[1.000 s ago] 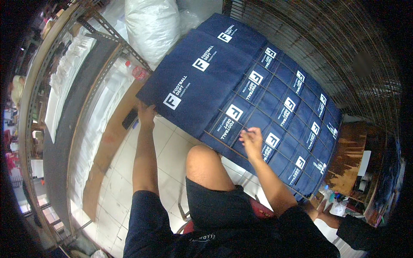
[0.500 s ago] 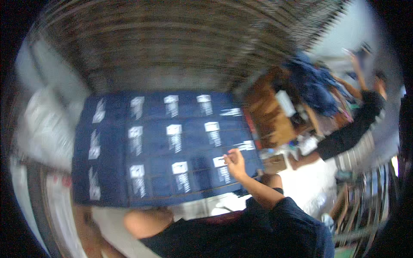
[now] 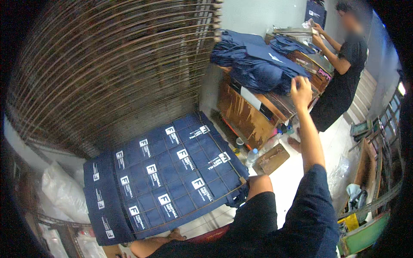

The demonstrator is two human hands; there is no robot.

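My right arm reaches out to the upper right. My right hand [image 3: 301,92] is raised in front of the edge of a navy cloth pile [image 3: 262,71], its fingers curled in. Whether they pinch cloth or nothing is hidden. My left hand is not in view. Before me lies a wire rack [image 3: 176,176] covered with navy fabric pieces [image 3: 140,189] in rows, each with a white print. My bent knees [image 3: 260,185] show at its near side.
A tall stack of wire racks [image 3: 129,73] stands at the back left. A worn wooden table [image 3: 245,114] carries the pile; a co-worker [image 3: 344,77] stands beside it, hands raised. A water bottle [image 3: 252,157] and a brown board [image 3: 272,159] are on the floor. White plastic bags [image 3: 64,189] lie left.
My view has turned right, bringing the cloth pile and co-worker nearer the middle. My right hand has gone from above the printed fabric up and right to the pile's edge.
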